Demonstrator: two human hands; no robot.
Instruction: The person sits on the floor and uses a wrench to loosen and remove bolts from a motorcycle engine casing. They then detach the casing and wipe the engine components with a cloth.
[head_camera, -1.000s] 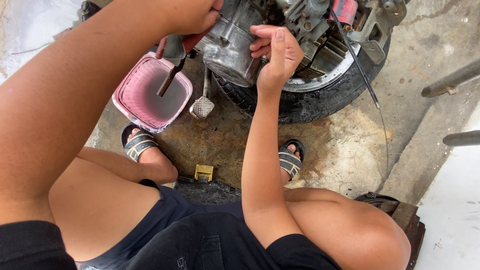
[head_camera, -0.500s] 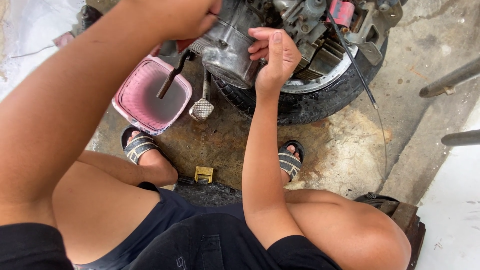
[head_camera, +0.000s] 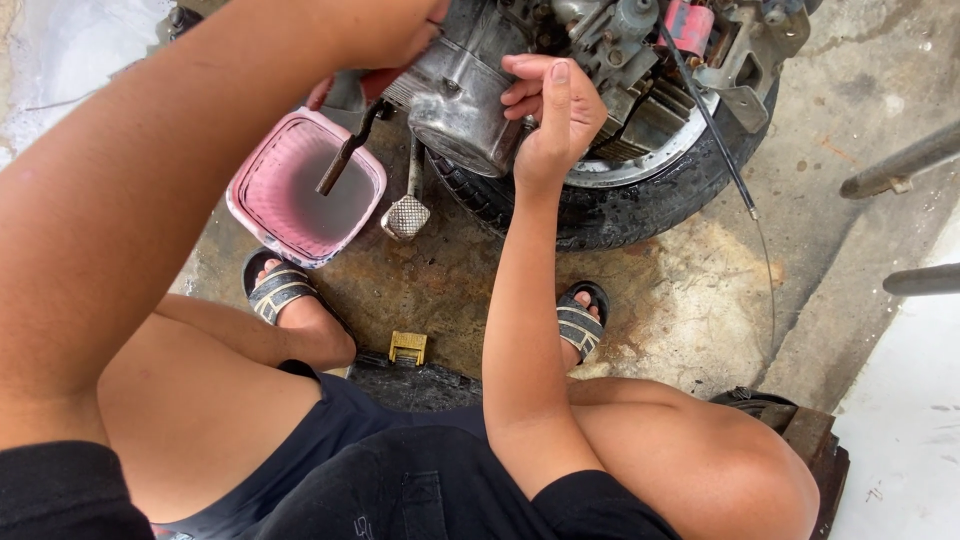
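Note:
I squat in front of a motorcycle engine (head_camera: 470, 90) that sits against a black tyre (head_camera: 640, 205). My right hand (head_camera: 550, 110) presses on the grey engine cover, fingers curled against it. My left hand (head_camera: 395, 35) is closed around a red-handled tool (head_camera: 350, 140) near the cover's left edge; its dark shaft slants down over a pink square tub (head_camera: 300, 190). A metal foot pedal (head_camera: 407, 215) hangs just below the engine.
A small yellow part (head_camera: 408, 347) lies on the stained concrete between my sandalled feet. A black cable (head_camera: 720, 150) runs down across the tyre. Two metal bars (head_camera: 905, 165) stick in from the right.
My left hand and the tool have shifted slightly up and right, closer to the engine cover. My right hand stays on the cover.

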